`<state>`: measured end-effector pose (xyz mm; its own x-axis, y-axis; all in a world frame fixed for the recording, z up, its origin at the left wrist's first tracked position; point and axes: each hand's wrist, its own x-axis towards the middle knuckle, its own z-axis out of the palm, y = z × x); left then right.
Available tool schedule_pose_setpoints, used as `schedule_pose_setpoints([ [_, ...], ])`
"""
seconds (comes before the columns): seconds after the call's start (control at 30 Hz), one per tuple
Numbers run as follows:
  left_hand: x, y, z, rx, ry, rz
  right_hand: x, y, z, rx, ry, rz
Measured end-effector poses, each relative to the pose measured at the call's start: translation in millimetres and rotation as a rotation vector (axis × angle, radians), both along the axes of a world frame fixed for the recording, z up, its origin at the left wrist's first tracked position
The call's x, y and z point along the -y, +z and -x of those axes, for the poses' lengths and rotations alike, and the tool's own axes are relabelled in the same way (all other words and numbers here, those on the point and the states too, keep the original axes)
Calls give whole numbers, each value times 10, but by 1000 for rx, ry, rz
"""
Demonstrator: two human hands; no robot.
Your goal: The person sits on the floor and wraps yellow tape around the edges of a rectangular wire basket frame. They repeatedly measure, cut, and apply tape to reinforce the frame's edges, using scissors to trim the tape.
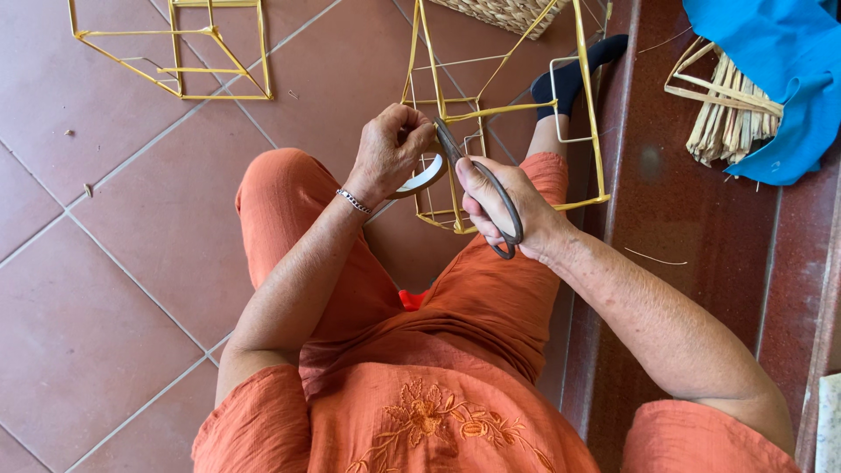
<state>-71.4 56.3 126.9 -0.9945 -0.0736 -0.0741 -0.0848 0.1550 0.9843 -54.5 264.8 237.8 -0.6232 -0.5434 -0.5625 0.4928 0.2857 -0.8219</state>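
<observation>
Here the left hand (390, 149) clenches a roll of tape (427, 175) against the yellow wire frame (517, 109) over the knees; the right hand (508, 210) grips dark scissors (491, 188); a woven basket (504, 13) shows at top, contents unseen; 1 straw bundle (727, 109) lies under blue cloth (771, 61).

Packages: none visible.
Labels: none visible.
Signs: none visible.
Screens: none visible (the scene shows only floor tiles, step and craft materials).

Woven basket (504, 13) cut off above
</observation>
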Motion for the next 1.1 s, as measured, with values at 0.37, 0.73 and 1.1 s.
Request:
schedule_pose_setpoints([
  [0.37,4,-44,-103,-188,-66,319,-28,41,138,-2,80,-32],
  [0.73,479,665,-525,50,-429,-161,-1916,-373,-389,-460,-757,246],
  [1.1,359,960,-71,251,-660,-172,-3735,-2350,-1314,-339,-897,-1304],
])
